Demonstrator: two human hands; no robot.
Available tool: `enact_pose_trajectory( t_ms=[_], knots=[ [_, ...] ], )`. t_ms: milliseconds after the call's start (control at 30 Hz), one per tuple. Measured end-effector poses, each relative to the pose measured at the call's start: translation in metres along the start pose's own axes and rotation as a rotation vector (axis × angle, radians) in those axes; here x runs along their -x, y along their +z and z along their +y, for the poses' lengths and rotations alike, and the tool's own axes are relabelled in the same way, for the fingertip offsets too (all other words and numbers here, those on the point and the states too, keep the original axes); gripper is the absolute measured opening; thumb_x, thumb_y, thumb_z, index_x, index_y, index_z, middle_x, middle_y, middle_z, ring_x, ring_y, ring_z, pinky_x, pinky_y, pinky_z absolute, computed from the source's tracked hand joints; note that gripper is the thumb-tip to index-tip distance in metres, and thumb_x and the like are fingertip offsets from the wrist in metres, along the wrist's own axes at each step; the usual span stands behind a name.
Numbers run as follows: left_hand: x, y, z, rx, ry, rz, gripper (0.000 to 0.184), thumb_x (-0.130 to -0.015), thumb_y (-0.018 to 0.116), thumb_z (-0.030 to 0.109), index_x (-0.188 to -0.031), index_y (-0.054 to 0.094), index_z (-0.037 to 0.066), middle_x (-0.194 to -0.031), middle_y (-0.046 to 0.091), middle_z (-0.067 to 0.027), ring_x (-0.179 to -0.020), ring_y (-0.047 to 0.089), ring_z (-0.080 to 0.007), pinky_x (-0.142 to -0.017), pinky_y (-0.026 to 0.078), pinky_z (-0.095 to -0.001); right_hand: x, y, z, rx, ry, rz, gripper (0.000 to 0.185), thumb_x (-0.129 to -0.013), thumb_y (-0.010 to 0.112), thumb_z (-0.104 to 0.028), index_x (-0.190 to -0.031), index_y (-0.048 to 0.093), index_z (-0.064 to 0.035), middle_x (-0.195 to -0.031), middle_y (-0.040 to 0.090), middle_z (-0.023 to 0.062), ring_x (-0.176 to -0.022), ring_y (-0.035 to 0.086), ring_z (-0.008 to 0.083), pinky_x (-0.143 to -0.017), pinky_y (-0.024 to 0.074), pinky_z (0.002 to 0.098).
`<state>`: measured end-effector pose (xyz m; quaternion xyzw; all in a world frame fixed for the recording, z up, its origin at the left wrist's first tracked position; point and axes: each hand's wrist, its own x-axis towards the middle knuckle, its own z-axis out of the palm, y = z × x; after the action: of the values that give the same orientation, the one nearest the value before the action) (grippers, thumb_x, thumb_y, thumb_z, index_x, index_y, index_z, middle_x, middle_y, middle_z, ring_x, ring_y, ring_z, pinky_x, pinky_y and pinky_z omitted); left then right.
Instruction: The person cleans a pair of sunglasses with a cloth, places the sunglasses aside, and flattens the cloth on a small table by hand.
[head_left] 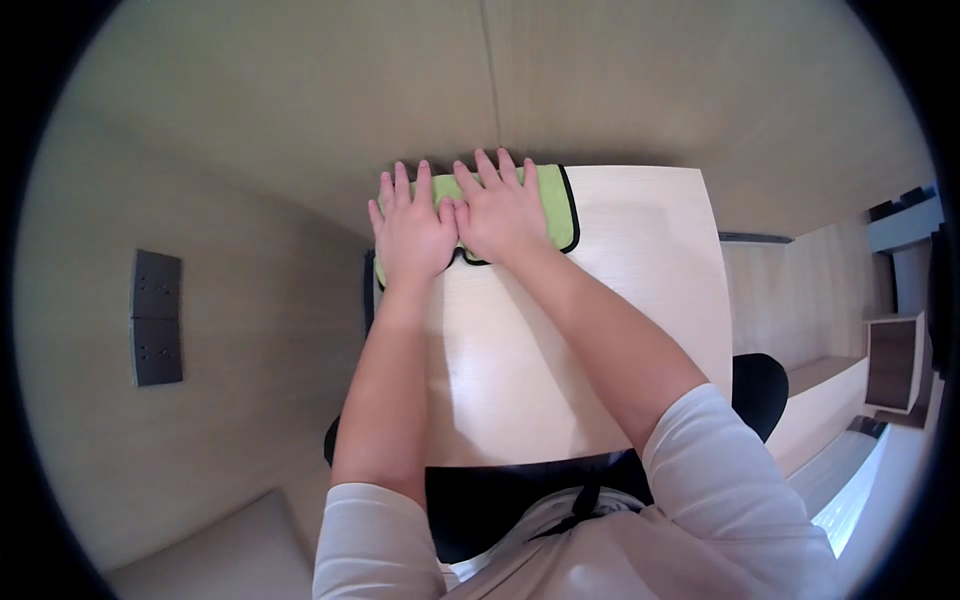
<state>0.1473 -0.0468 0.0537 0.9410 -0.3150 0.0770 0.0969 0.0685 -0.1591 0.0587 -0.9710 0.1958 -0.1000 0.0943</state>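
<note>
A green cloth with black edging [560,210] lies along the far edge of a pale wooden table [640,310]. Flat on the cloth's left part rests my left hand [412,228], its fingers stretched toward the wall. Beside it my right hand [502,212] presses on the middle of the cloth, fingers spread. The two thumbs meet between the hands. Part of the cloth is hidden beneath both palms, and neither hand grips it.
A wood-panelled wall [300,90] stands right behind the table's far edge. Dark sockets [157,318] are set in the left wall. At the right are a wooden box-like piece [893,362] and a low ledge [820,410].
</note>
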Motion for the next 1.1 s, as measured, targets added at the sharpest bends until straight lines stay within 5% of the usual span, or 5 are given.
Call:
enact_pose_trajectory(
  t_ms=[200,433,700,1100],
  knots=[
    [0.026,-0.01,0.011,-0.05,-0.004,0.038,0.06,-0.098,0.043,0.041,-0.154,0.037,0.019,-0.161,0.028,-0.0173,-0.151,0.018,-0.0353,-0.121,0.009,-0.059,0.023,-0.012,0.007,0.023,-0.114,0.159,0.055,-0.097,0.045,-0.039,-0.149,0.045,-0.019,-0.159,0.033,0.0127,-0.15,0.022,0.0356,-0.118,0.0121,0.0647],
    [0.111,-0.036,0.038,0.043,0.02,-0.063,0.066,-0.095,0.049,0.048,-0.154,0.036,0.02,-0.162,0.025,-0.0187,-0.151,0.016,-0.0409,-0.119,0.008,-0.0626,0.106,-0.031,0.028,-0.029,-0.139,0.014,0.058,-0.097,0.045,-0.042,-0.151,0.041,-0.02,-0.159,0.033,0.0135,-0.149,0.022,0.0368,-0.118,0.012,0.0645],
    [0.264,-0.088,0.085,0.104,0.104,-0.202,0.071,-0.091,0.058,0.044,-0.152,0.039,0.014,-0.159,0.023,-0.0266,-0.148,0.015,-0.0492,-0.114,0.009,-0.0699,0.271,-0.092,0.029,-0.125,-0.145,-0.035,0.062,-0.089,0.059,-0.039,-0.146,0.049,-0.0171,-0.155,0.037,0.0175,-0.145,0.029,0.0411,-0.113,0.0196,0.0677],
    [0.234,-0.069,0.111,0.087,0.195,-0.189,0.073,-0.09,0.057,0.043,-0.154,0.036,0.014,-0.16,0.019,-0.0287,-0.148,0.014,-0.0509,-0.112,0.009,-0.0725,0.254,-0.091,0.071,-0.144,-0.126,-0.031,0.067,-0.085,0.063,-0.041,-0.147,0.049,-0.0193,-0.157,0.035,0.0162,-0.147,0.025,0.0402,-0.113,0.0195,0.0676]
  ],
)
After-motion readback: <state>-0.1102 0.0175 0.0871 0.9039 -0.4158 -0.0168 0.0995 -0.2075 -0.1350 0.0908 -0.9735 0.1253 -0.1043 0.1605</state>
